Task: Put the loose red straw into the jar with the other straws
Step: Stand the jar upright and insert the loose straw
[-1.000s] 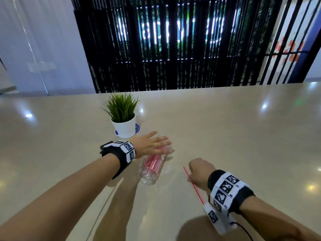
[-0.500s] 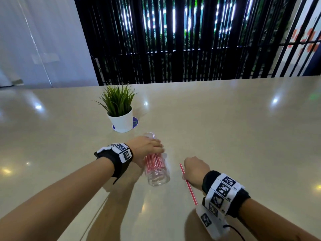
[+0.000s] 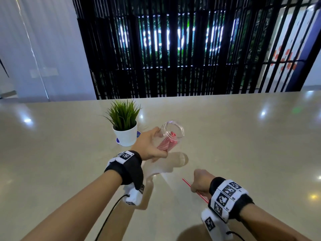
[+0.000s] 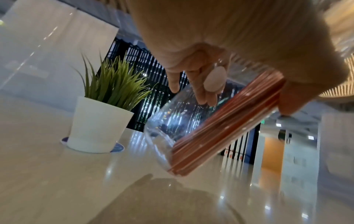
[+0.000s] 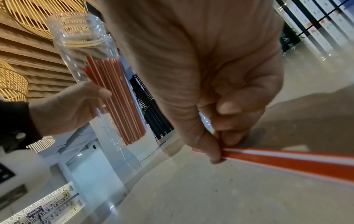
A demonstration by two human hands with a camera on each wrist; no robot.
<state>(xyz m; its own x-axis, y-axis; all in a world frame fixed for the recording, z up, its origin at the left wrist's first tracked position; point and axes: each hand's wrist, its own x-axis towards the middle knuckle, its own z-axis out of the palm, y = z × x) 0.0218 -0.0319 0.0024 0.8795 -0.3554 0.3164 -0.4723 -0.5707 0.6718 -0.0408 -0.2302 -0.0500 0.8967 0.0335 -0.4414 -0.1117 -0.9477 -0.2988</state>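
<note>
My left hand (image 3: pixel 150 147) grips a clear plastic jar (image 3: pixel 171 134) and holds it off the table, tilted, its open mouth up and to the right. Several red straws (image 4: pixel 222 128) lie bundled inside the jar (image 4: pixel 172 121). Nearer to me, my right hand (image 3: pixel 199 181) pinches the loose red straw (image 3: pixel 186 182) low over the tabletop; in the right wrist view its fingertips (image 5: pixel 216 153) close on the red and white straw (image 5: pixel 296 160). That same view shows the jar (image 5: pixel 80 45) and the left hand (image 5: pixel 67 109) off to the left.
A small green plant in a white pot (image 3: pixel 125 136) stands on a blue coaster just left of and behind the jar. The beige table (image 3: pixel 243 145) stretches wide to the right. Black slatted screens stand beyond its far edge.
My left hand has lifted the jar from lying on the table to a raised tilt with its mouth up. My right hand stays on the loose straw, now pinching it.
</note>
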